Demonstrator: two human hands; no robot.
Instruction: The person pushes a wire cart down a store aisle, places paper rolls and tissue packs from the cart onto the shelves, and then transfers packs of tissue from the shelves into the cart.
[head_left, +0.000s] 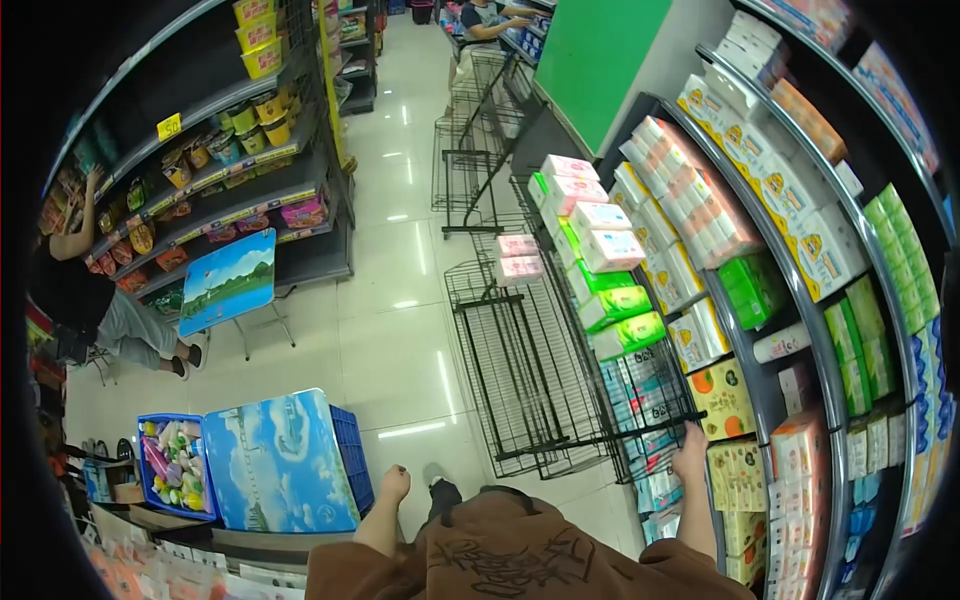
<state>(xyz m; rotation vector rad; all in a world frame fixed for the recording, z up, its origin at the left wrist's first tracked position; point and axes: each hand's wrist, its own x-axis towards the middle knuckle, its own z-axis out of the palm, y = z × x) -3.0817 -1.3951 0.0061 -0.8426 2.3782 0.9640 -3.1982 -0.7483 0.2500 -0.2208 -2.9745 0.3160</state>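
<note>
My right hand [689,452] is at the near right corner of a black wire rack [525,370], its fingers closed around the end of the rack's bar. Low beside my body, on the left, my left hand [396,484] hangs with its fingers curled; nothing shows in it. Two pink packs [518,262] sit on the wire rack. Along the rack's right side stand white, pink and green tissue packs [612,250].
Full shelves [770,290] line the right side. At the left are snack shelves [230,160], a picture-topped folding table [232,282], a blue crate [180,465] and a sky-patterned board [285,460]. One person [90,290] stands left; another [485,20] is far ahead.
</note>
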